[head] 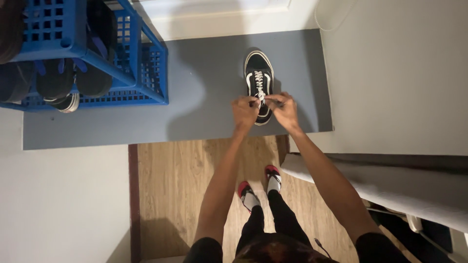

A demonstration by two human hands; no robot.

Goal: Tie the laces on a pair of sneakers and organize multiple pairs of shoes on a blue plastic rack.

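Observation:
A black low sneaker (258, 68) with white laces and a white sole stands on a grey mat (204, 87), toe pointing away from me. My left hand (244, 111) and my right hand (282, 108) meet over the shoe's opening near the heel. Each hand pinches an end of the white lace (260, 84) at the top of the lacing. The heel of the shoe is hidden behind my fingers. My feet in red-and-white slippers (258, 187) stand on the wooden floor below.
A blue plastic shoe rack (146, 63) with dark shoes and sandals sits at the left on the mat. White walls flank both sides. A grey padded edge (390, 187) juts out at the lower right.

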